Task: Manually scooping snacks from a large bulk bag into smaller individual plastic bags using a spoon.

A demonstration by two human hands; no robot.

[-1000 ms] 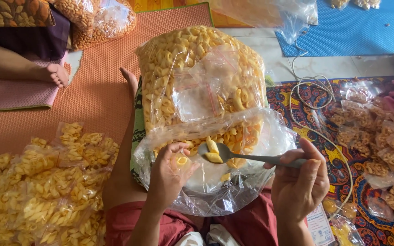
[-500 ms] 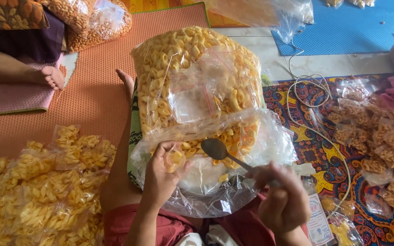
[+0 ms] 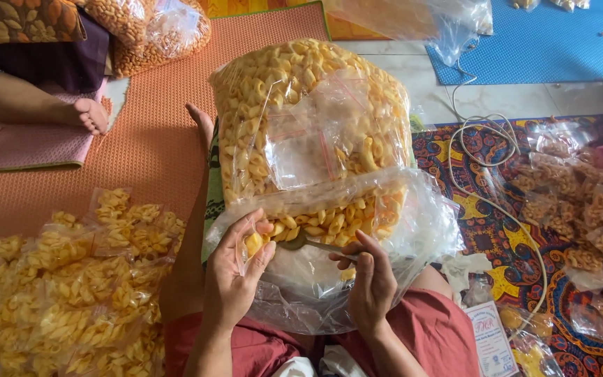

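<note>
A big clear plastic sack (image 3: 315,139) full of yellow shell-shaped crackers lies across my lap, its mouth folded open toward me. My left hand (image 3: 235,279) pinches a small clear bag (image 3: 252,244) with a few crackers in it, held at the sack's mouth. My right hand (image 3: 371,286) grips the handle of a metal spoon (image 3: 301,243), whose bowl points left at the small bag's opening. Several empty small zip bags (image 3: 308,143) rest on top of the sack.
A pile of filled small cracker bags (image 3: 71,279) lies on the orange mat at my left. More small bags of brown snacks (image 3: 587,209) sit on the patterned mat at right, near a white cord (image 3: 483,146). Another person's foot (image 3: 92,115) rests at upper left.
My right hand drew in toward my body and swung the spoon left. The spoon's bowl dropped from above the sack's mouth to the opening of the small bag in my left hand.
</note>
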